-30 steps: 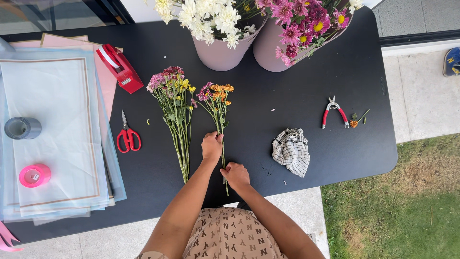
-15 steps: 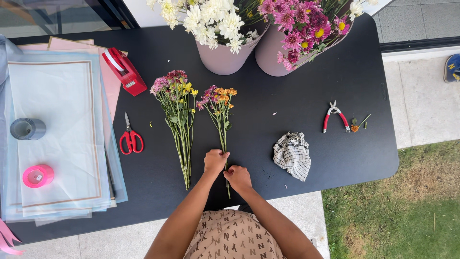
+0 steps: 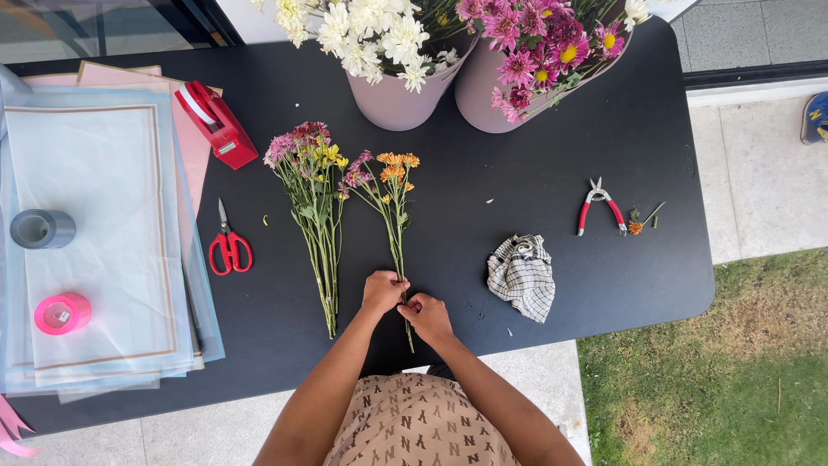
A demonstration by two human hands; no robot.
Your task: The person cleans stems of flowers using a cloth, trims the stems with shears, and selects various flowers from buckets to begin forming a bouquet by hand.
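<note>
Your hands (image 3: 405, 302) sit pinched on the small orange-flower stems (image 3: 395, 226), boxed in left by the bigger flower bunch (image 3: 316, 226) just beside, and right by the crumpled checked cloth (image 3: 522, 276) near it. Open black tabletop (image 3: 483, 185) runs between stems and cloth up to the two pink vases (image 3: 448, 95), which block the far edge. Further left, red scissors (image 3: 228, 246), tape dispenser (image 3: 216, 125) and the paper stack (image 3: 95, 242) with tape rolls crowd things; right, only the red pruners (image 3: 599, 207) and clippings.
</note>
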